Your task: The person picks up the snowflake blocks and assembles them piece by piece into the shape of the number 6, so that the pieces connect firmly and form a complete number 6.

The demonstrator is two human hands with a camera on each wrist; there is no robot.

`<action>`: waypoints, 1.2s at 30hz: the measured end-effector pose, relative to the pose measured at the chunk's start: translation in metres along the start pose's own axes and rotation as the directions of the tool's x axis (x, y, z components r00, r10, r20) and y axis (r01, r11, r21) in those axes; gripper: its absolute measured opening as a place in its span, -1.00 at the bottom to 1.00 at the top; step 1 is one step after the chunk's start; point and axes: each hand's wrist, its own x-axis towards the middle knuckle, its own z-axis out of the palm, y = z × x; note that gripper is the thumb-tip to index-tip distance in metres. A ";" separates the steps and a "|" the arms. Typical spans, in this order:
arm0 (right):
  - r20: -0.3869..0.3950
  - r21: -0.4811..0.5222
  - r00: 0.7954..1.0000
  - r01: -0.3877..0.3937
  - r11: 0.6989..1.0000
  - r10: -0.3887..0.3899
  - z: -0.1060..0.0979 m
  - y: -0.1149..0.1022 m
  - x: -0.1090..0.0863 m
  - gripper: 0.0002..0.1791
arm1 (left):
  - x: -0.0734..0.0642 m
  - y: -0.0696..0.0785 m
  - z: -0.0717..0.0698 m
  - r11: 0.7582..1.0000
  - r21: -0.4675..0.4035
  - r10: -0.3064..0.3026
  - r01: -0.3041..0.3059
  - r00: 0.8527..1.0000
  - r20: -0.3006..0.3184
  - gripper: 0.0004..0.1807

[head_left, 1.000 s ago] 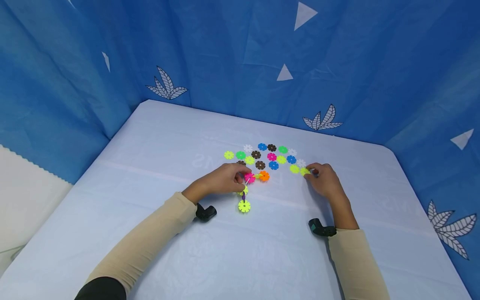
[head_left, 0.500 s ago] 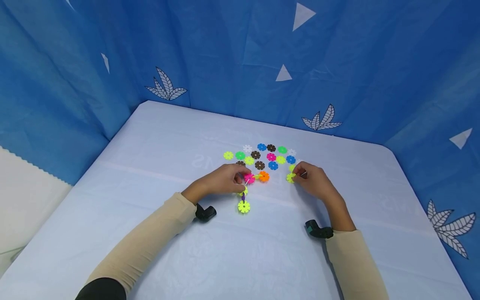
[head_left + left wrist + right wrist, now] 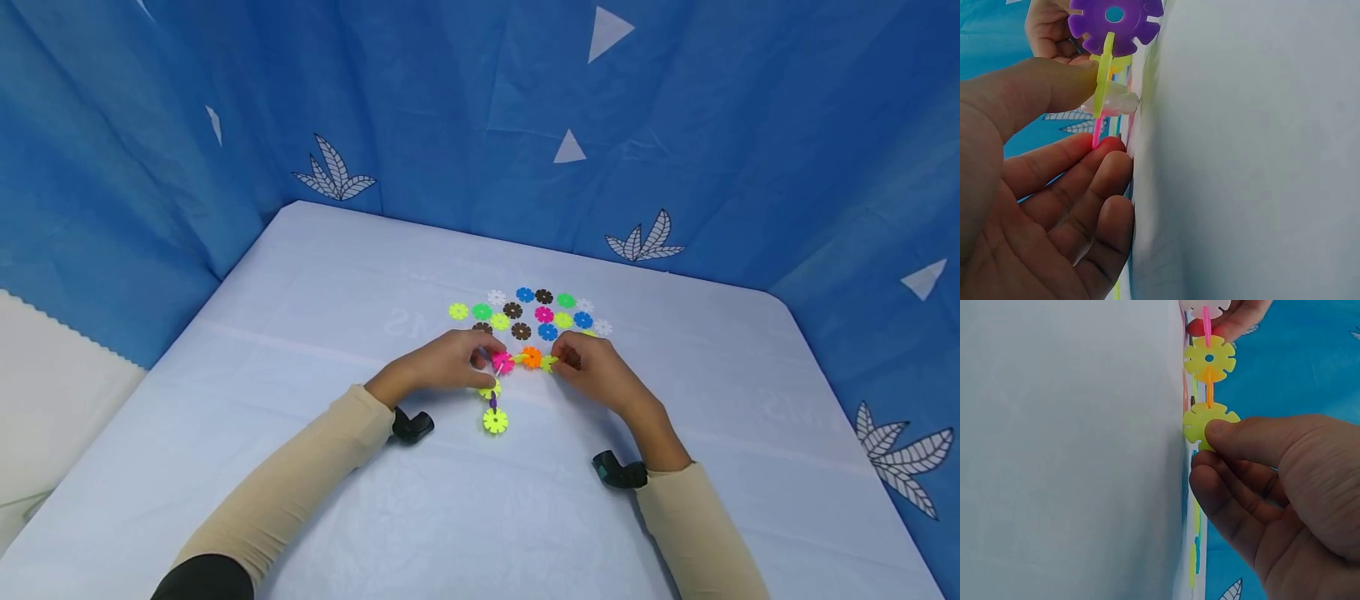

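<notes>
Two hands pinch a chain of slotted discs [image 3: 490, 389].
The right hand [image 3: 596, 371], its grip narrowed to a pinch, holds a yellow disc [image 3: 1196, 422] at the edge of an orange disc [image 3: 531, 357]; the left hand [image 3: 450, 360], its grip also narrow, holds the chain near a pink disc [image 3: 503, 363]. The chain is on the white desk [image 3: 480, 517], just this side of the loose discs [image 3: 543, 314].

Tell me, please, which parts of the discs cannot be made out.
Head view: part of the leftmost brown disc, covered by the left hand.
Right wrist view: part of the pinched yellow disc, covered by the right hand.
Left wrist view: purple disc, top cut off by the upper edge.
Right wrist view: white disc, top cut off likewise.
</notes>
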 end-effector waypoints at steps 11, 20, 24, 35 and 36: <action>-0.006 -0.007 0.999 0.041 0.999 -0.041 0.003 -0.005 -0.001 -0.80 | -0.002 0.001 -0.001 1.000 0.013 -0.006 0.005 0.999 0.040 -0.48; 0.017 -0.012 1.000 0.018 1.000 -0.018 0.000 -0.006 -0.002 -0.78 | -0.003 -0.002 -0.002 0.993 0.031 0.111 -0.112 0.993 0.041 -0.58; 0.024 -0.033 1.000 0.014 0.999 -0.013 -0.001 -0.005 -0.002 -0.78 | -0.001 -0.002 -0.002 0.993 0.029 0.117 -0.117 0.993 -0.001 -0.64; 0.012 -0.055 0.999 0.046 0.997 -0.045 0.003 -0.005 0.000 -0.89 | 0.002 0.002 0.002 0.989 0.048 0.141 -0.140 0.990 -0.028 -0.66; 0.017 -0.050 0.999 0.047 0.998 -0.046 0.004 -0.006 -0.001 -0.89 | 0.003 0.002 0.003 0.989 0.053 0.142 -0.140 0.990 -0.023 -0.66</action>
